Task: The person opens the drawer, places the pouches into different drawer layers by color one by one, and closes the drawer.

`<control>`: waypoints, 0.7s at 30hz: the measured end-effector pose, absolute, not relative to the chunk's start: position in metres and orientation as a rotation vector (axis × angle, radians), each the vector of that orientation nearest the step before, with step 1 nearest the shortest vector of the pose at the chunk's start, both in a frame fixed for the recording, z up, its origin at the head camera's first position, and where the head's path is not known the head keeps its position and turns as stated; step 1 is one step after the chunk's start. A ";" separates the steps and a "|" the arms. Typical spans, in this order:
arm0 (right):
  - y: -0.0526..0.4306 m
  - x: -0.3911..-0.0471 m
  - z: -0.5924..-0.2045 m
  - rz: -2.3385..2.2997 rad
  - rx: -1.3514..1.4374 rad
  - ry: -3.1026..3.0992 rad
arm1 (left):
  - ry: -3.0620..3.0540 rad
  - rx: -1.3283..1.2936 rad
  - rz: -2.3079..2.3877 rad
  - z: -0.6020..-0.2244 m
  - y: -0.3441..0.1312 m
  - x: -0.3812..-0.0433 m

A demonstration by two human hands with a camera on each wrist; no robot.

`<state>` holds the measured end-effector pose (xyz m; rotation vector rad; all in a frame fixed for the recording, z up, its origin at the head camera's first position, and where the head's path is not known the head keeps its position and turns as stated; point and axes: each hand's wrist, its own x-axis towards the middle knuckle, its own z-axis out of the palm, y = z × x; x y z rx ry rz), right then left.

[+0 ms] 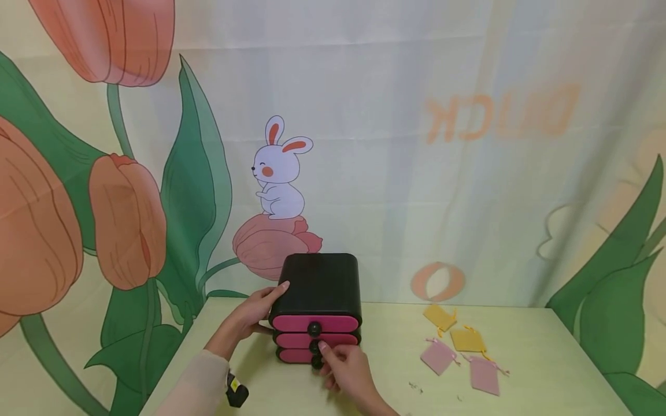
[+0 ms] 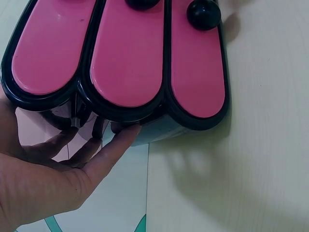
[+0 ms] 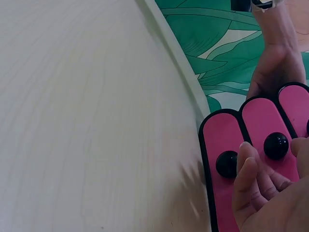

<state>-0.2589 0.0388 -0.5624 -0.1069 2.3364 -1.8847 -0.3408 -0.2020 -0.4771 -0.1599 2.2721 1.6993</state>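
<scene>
A black box of three pink-fronted drawers (image 1: 319,283) stands on the table, its fronts facing me, each with a round black knob. My left hand (image 1: 252,312) rests against the box's left side, thumb on the top edge; in the left wrist view its fingers (image 2: 113,154) reach along the side wall. My right hand (image 1: 351,370) is at the fronts, thumb tip at the middle knob (image 3: 276,146). In the right wrist view its bent fingers lie by the lower knob (image 3: 227,164), with a gap between them and the middle knob. All drawers look closed.
To the right lie two yellow pouches (image 1: 467,340) and two pink pouches (image 1: 485,374), with drawstrings. Small dark bits (image 1: 415,387) are scattered near the front. A printed curtain (image 1: 390,173) with tulips and a rabbit hangs behind the table (image 1: 541,358).
</scene>
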 end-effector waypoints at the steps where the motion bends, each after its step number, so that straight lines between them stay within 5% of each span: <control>1: 0.039 -0.260 -0.563 -1.887 -0.103 2.334 | 2.273 -0.159 1.699 -0.477 -0.202 -0.341; 21: 0.024 -0.259 -0.557 -2.083 -0.024 2.092 | 2.261 -0.152 1.706 -0.476 -0.201 -0.341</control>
